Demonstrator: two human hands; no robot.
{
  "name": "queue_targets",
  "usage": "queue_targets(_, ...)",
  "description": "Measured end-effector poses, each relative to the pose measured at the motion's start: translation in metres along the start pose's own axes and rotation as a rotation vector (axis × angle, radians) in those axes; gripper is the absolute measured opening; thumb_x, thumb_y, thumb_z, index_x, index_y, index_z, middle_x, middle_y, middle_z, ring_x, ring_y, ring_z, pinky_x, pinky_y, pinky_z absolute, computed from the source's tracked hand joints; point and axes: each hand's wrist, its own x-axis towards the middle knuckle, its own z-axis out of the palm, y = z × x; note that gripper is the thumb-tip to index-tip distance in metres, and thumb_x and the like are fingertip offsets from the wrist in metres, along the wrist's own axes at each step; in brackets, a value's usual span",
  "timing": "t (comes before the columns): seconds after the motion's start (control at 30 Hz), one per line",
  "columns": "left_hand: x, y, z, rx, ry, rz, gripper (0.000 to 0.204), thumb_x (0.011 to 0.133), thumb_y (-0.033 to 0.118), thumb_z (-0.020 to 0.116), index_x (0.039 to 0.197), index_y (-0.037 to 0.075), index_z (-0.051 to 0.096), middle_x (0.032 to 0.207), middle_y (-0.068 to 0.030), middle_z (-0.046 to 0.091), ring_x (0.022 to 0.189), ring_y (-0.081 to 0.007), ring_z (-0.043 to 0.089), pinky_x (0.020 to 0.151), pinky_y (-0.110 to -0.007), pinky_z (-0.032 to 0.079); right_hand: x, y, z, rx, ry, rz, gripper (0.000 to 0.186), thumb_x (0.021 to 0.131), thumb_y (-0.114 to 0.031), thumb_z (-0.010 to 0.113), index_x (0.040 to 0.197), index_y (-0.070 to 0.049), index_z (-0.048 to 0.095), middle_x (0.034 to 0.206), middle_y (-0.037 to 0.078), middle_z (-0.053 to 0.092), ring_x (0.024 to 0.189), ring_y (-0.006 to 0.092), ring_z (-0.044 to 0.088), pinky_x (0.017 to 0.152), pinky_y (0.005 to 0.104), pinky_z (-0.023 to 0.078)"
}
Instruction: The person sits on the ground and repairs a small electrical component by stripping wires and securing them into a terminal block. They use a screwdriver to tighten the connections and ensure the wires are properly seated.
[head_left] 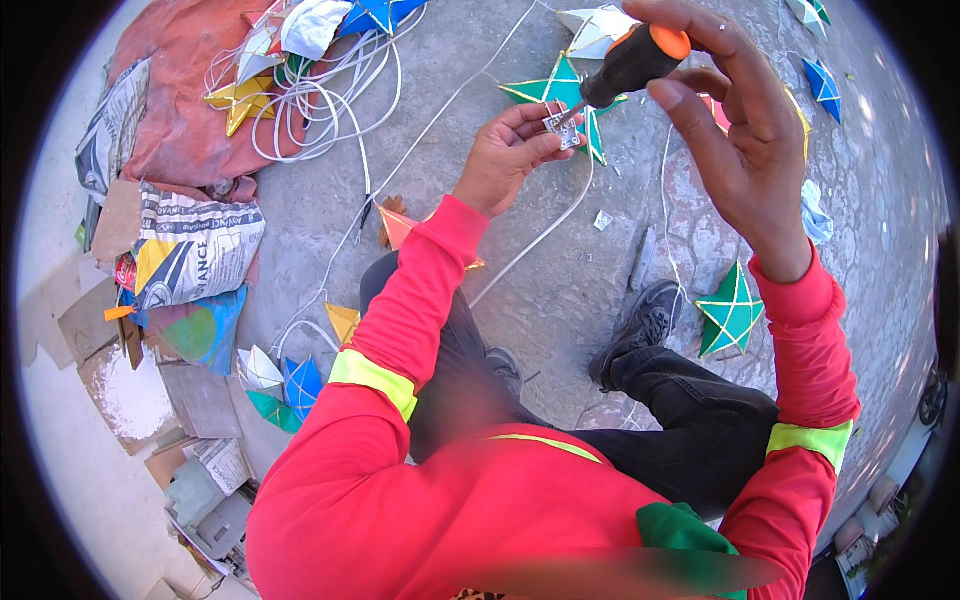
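Observation:
In my left hand [517, 153], pinched between thumb and fingers, is a small pale fitting [563, 134], apparently with a white wire near it. My right hand [726, 135] grips a screwdriver [636, 62] with a black and orange handle, its shaft angled down onto the fitting. Just beyond my fingers lies a green star lantern [545, 92] with gold edging, partly hidden by the fitting and hand. A white cable [545, 235] runs from around there down toward my lap. Another green star lantern [730, 310] lies beside my shoe, right of my legs.
Coiled white cables [330, 105], a yellow star [240, 103] and other coloured stars lie upper left on a red sheet [170, 80]. Printed sacks [200, 240] and cardboard pieces [200, 400] are at the left. A blue star [822, 87] lies on the pavement at the upper right.

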Motion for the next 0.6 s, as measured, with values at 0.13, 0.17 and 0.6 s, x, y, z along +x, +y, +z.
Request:
queue_targets(0.13, -0.001, -0.001, 0.002, -0.001, 0.004, -0.012, 0.045, 0.098, 0.003, 0.066, 0.141, 0.003, 0.054, 0.131, -0.0187, 0.066, 0.115, -0.0301, 0.069, 0.096, -0.035, 0.057, 0.004, -0.003, -0.010, -0.031, -0.090, -0.079, 0.037, 0.092, -0.003, 0.072, 0.128, -0.001, 0.063, 0.117, 0.013, 0.066, 0.105, 0.0194, 0.069, 0.077, 0.0267, 0.060)
queue_targets(0.17, -0.001, -0.001, 0.002, -0.002, 0.002, -0.014, 0.045, 0.098, 0.003, 0.066, 0.141, 0.003, 0.054, 0.131, -0.0187, 0.066, 0.115, -0.0300, 0.069, 0.096, -0.035, 0.057, 0.006, -0.003, -0.011, 0.005, -0.095, -0.083, 0.036, 0.092, -0.003, 0.072, 0.128, -0.001, 0.063, 0.118, 0.013, 0.066, 0.105, 0.0196, 0.069, 0.077, 0.0270, 0.060)
queue_targets(0.6, 0.002, -0.004, -0.004, -0.149, 0.053, -0.065, 0.038, 0.100, 0.003, 0.063, 0.137, 0.001, 0.055, 0.131, -0.0183, 0.065, 0.121, -0.0313, 0.065, 0.098, -0.033, 0.058, 0.004, 0.020, -0.045, 0.251, 0.002, 0.100, 0.040, 0.099, -0.012, 0.065, 0.136, -0.004, 0.054, 0.124, 0.011, 0.062, 0.108, 0.0181, 0.066, 0.088, 0.0321, 0.058)
